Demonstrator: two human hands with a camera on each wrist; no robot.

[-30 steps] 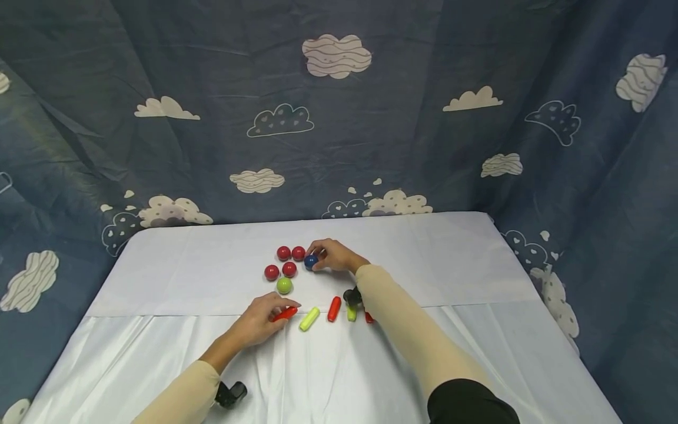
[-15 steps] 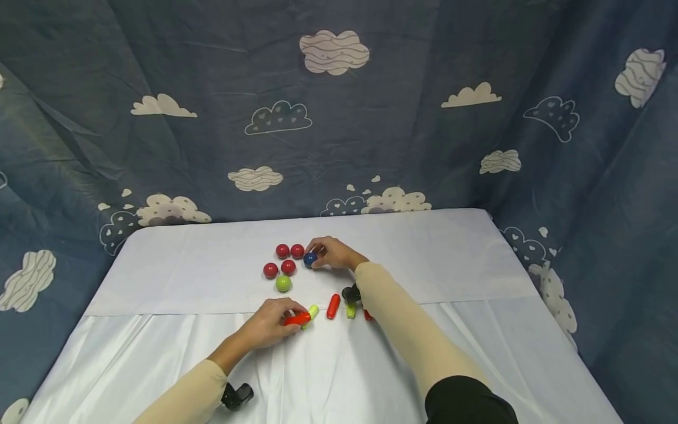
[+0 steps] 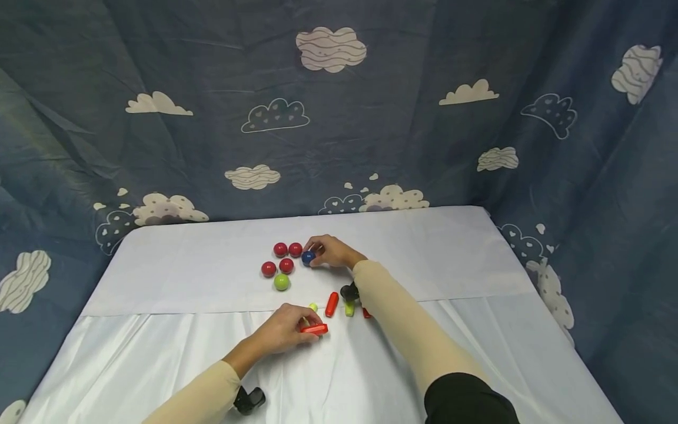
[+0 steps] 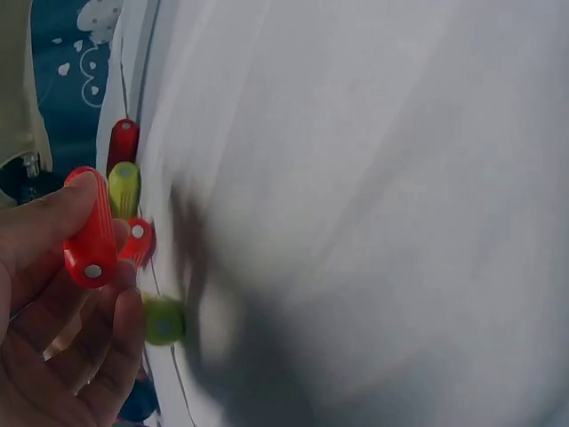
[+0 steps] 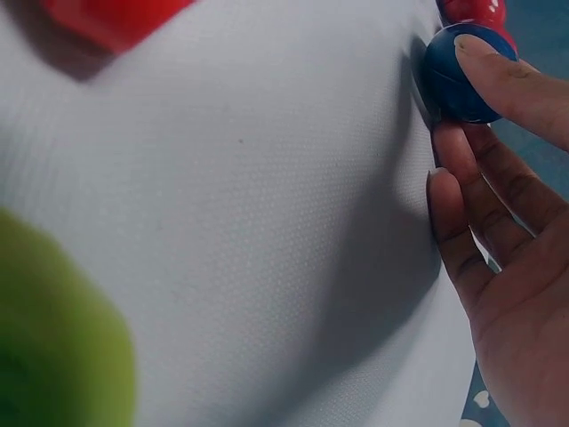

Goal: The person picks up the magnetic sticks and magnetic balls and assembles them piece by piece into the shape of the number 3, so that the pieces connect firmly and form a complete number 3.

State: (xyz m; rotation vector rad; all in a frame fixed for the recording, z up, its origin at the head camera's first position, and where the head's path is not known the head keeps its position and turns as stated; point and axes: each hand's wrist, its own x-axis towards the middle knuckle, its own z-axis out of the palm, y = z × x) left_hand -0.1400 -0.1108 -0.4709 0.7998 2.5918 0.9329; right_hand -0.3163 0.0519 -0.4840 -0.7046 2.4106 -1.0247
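Note:
My left hand (image 3: 283,328) pinches a red oblong piece (image 3: 316,330) with rounded ends between thumb and fingers. In the left wrist view that red oblong piece (image 4: 89,251) shows a silver rivet and ridged side, held above the white cloth. Behind it, a lime oblong piece (image 3: 313,307) is mostly hidden by the hand in the head view. Farther back, my right hand (image 3: 333,252) holds a blue ball (image 3: 308,258) by thumb and fingertips. The blue ball (image 5: 449,80) sits close beside a red ball (image 3: 295,249); whether they touch is unclear.
More red balls (image 3: 269,269) and a green ball (image 3: 281,282) lie left of the blue one. A red oblong piece (image 3: 331,304), a lime one (image 3: 349,308) and another red one (image 3: 366,312) lie near the right forearm, partly covered. A patterned curtain (image 3: 212,153) hangs behind the table.
My left hand has moved right and slightly nearer with the red oblong piece, passing in front of the lime one. My right hand stays at the blue ball.

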